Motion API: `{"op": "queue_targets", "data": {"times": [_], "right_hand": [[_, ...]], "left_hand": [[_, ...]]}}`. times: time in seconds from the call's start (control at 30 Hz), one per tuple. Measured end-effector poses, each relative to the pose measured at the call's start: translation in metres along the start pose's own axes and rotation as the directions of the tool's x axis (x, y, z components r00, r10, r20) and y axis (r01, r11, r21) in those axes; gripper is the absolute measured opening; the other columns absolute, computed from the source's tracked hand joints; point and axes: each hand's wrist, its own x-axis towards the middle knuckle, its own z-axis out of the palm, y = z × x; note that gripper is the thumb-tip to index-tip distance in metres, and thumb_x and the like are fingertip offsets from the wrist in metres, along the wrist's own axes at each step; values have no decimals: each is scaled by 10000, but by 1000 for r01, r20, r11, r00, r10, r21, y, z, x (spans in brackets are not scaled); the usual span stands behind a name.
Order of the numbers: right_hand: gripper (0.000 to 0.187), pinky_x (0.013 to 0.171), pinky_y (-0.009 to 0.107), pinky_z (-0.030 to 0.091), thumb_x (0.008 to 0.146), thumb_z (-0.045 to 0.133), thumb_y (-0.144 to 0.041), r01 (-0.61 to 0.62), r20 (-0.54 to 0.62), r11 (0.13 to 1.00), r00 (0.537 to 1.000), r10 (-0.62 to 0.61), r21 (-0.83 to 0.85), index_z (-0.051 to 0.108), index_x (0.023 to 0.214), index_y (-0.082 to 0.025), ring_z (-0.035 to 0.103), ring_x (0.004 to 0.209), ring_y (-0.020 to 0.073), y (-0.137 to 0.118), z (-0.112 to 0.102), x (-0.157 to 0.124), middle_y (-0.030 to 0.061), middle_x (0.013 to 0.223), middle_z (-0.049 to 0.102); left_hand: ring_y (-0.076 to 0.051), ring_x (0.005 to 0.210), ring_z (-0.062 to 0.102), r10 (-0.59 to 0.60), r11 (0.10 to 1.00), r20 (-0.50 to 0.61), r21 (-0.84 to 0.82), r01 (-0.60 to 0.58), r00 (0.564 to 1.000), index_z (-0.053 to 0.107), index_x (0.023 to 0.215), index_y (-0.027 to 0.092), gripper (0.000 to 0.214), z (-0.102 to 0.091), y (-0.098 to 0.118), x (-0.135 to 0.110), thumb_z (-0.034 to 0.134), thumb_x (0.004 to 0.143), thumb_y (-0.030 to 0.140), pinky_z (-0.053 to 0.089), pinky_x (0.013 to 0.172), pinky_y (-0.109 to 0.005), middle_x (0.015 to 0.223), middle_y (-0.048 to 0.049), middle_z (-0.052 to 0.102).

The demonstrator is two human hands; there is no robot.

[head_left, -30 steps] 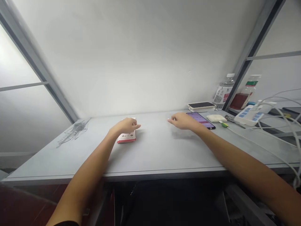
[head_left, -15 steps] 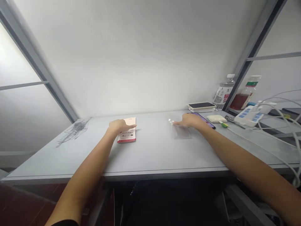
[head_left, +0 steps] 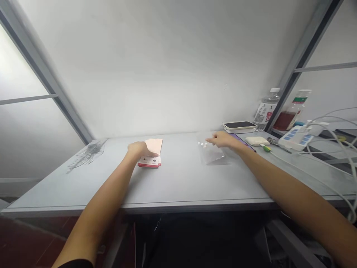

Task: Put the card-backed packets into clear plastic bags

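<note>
On the grey desk (head_left: 178,178), a pink card (head_left: 155,146) was touched by the left hand (head_left: 136,149), grip unclear; the open right hand (head_left: 223,139) was held over a clear plastic bag (head_left: 210,154).

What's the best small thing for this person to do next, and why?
Probably the right hand should take hold of the clear plastic bag: its fingers are right at the bag's edge, near the small white pieces. The left hand is already occupied on the pink printed cards.

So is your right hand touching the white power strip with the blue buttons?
No, the bare right hand is over the clear plastic packet, well apart from the blue-buttoned white power strip off to its right.
</note>
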Motion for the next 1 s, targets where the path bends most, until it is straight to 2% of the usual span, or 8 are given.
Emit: {"op": "queue_targets", "data": {"times": [0.13, 0.37, 0.53, 0.6, 0.67, 0.8, 0.9, 1.0], "right_hand": [[322, 530, 233, 357, 757, 551, -349, 73, -34, 983, 997, -68, 171, 379, 543, -182, 512, 525, 101, -8, -1, -9, 23, 655, 611], [322, 517, 230, 337, 766, 531, -348, 116, -119, 976, 988, -95, 183, 373, 537, -187, 502, 502, 104, -11, 0, -12, -4, 545, 573], [267, 517, 230, 341, 762, 515, -351, 229, -223, 943, 959, -176, 241, 440, 566, -185, 512, 494, 113, -10, 3, -10, -20, 492, 534], [262, 516, 231, 343, 759, 509, -344, 285, -289, 925, 934, -209, 252, 432, 563, -188, 502, 484, 113, -11, 5, -10, -26, 471, 516], [267, 517, 235, 348, 758, 504, -330, 331, -357, 910, 905, -231, 249, 408, 550, -193, 496, 478, 113, -12, 9, -10, -27, 469, 513], [264, 556, 253, 390, 758, 504, -292, 441, -497, 868, 819, -286, 228, 375, 548, -197, 556, 573, 135, -20, 18, -13, 2, 600, 571], [255, 551, 258, 420, 765, 507, -284, 517, -540, 819, 776, -326, 250, 367, 569, -201, 602, 663, 159, -30, 24, -19, 31, 728, 598], [265, 540, 263, 449, 770, 526, -302, 545, -509, 764, 793, -336, 346, 363, 588, -199, 632, 695, 168, -39, 27, -26, 69, 893, 635]], "left_hand": [[-314, 759, 628, -96, 992, 63, 85, 90, 993, 549, 586, 198, 460, -2, 3, -3, 687, 424, 606, 422, 627, -337, 599, -90, 620], [-307, 708, 626, -102, 994, 33, 48, 100, 994, 514, 575, 193, 442, -4, 3, -4, 730, 412, 543, 423, 622, -347, 578, -82, 614], [-262, 669, 631, 21, 977, 44, -215, -11, 999, 575, 639, 184, 379, -6, 4, -5, 700, 500, 513, 434, 571, -309, 669, -79, 659], [-230, 662, 638, 161, 882, 44, -455, -123, 986, 609, 695, 184, 338, -4, 10, -8, 640, 598, 507, 441, 553, -282, 714, -65, 675], [-209, 664, 642, 280, 709, -56, -661, -246, 958, 619, 747, 182, 335, 1, 20, -14, 593, 661, 505, 459, 550, -271, 753, -58, 680], [-182, 669, 637, 516, 385, -130, -848, -365, 847, 604, 842, 168, 367, 11, 46, -35, 564, 713, 509, 482, 549, -276, 795, -62, 672], [-171, 671, 634, 604, 341, -125, -852, -397, 787, 602, 802, 160, 321, 15, 63, -54, 558, 738, 471, 474, 540, -257, 776, -53, 667], [-173, 637, 628, 514, 425, -105, -831, -359, 851, 575, 758, 161, 259, 17, 71, -64, 538, 763, 416, 456, 488, -244, 726, -43, 660]]}}
